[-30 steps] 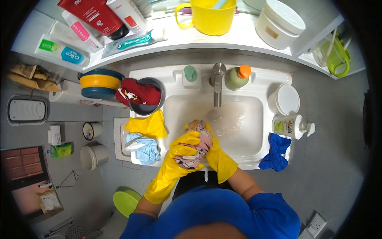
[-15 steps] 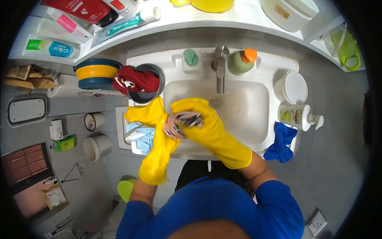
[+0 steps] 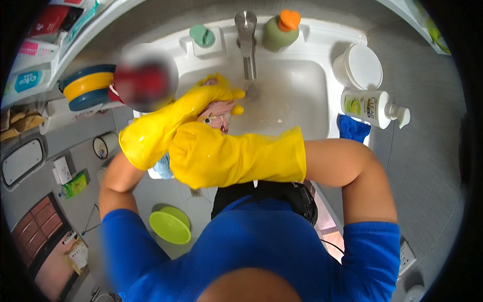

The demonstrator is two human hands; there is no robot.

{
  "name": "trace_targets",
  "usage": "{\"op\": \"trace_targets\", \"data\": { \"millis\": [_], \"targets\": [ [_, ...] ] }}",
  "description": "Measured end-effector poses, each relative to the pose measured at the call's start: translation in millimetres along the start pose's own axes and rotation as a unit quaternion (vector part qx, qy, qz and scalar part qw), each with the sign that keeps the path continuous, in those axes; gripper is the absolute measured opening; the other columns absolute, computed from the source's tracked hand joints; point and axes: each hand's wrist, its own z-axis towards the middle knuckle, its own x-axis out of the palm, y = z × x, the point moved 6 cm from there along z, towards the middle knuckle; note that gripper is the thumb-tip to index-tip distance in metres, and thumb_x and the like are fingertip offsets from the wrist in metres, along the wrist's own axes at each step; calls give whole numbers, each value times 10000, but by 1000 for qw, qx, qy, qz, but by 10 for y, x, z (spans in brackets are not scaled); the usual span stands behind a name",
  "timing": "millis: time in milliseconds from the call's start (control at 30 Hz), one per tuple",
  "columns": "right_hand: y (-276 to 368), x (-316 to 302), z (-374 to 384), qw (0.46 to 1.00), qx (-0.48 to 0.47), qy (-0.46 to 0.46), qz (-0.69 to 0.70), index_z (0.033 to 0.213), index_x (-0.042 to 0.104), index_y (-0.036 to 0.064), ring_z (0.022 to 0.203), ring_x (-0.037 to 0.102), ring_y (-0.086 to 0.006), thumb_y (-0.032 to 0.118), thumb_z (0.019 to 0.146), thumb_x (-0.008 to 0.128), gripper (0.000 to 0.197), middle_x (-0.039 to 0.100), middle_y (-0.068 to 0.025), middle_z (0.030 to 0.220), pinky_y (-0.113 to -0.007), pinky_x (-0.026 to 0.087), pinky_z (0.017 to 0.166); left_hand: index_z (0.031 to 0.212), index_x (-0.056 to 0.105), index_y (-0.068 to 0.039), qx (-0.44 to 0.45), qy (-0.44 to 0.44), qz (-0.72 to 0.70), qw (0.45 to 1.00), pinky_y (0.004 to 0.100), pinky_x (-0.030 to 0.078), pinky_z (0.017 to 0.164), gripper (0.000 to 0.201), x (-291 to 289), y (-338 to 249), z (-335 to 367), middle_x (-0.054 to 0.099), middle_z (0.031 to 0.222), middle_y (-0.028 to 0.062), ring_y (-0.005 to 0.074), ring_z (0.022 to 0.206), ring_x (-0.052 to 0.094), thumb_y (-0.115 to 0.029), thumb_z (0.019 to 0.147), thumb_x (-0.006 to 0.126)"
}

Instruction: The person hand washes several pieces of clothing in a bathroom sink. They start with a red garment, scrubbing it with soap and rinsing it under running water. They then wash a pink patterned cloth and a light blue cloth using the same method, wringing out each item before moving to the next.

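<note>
Both my hands wear yellow rubber gloves, wet and shiny, over the left part of the white sink (image 3: 317,100). A bunched pink patterned cloth (image 3: 219,117) is between them. My left hand (image 3: 214,95) is wrapped over the cloth from above, and some fingertips point toward the drain. Just below it, my right hand (image 3: 193,151) is curled closed against the cloth's lower end, with its fingers mostly hidden. The right forearm comes in level from the right, and the left wrist lies close by the right fist.
A metal faucet (image 3: 246,40) stands behind the basin, between a green-topped dispenser (image 3: 202,36) and a green bottle with an orange cap (image 3: 283,31). At right are a white tub (image 3: 359,68), a pump bottle (image 3: 370,108) and a blue cloth (image 3: 354,128). A dark red cloth (image 3: 143,83) appears blurred at left.
My hands have turned about the pink cloth: the left has moved up over it, the right down and left beneath. The whole view has shifted, showing more of the green basin below.
</note>
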Motion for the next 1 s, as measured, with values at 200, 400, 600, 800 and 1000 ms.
{"op": "trace_targets", "data": {
  "millis": [200,400,600,800,1000],
  "targets": [
    [89,753,-606,980,-30,194,-24,875,657,82,850,592,-337,246,659,635,272,607,-140,886,-439,480,814,890,611,-32,-67,107,162,979,360,510,541,250,73,557,438,630,782,128,218,584,595,-254,840,713],
    [3,1328,-880,983,-106,94,-113,613,632,119,597,559,-316,286,617,627,167,575,-102,615,-427,445,617,923,634,-64,39,-49,453,890,337,510,588,244,-259,824,647,667,832,117,237,673,623,-290,847,691],
    [-614,111,-724,867,446,-194,110,1152,609,27,915,647,-240,140,870,684,313,674,-92,1004,-324,486,828,1102,601,-78,-18,-24,-223,974,396,573,748,326,-981,853,12,673,972,86,255,846,680,-375,972,564],
    [-824,406,-447,574,675,-88,456,1392,449,35,1102,583,-233,456,841,725,746,583,-113,1259,-350,474,925,1241,573,-41,276,-186,-221,917,424,512,952,342,-1260,-49,-1141,638,1170,129,265,1073,626,-213,953,640],
    [-1457,1310,143,763,532,-103,351,1418,427,26,1215,537,-286,501,840,714,801,544,-145,1350,-363,434,1008,1341,501,-80,409,-433,104,797,323,492,935,575,-1914,-1192,-1767,627,1213,132,222,1096,617,-236,849,756]
  ]
}}
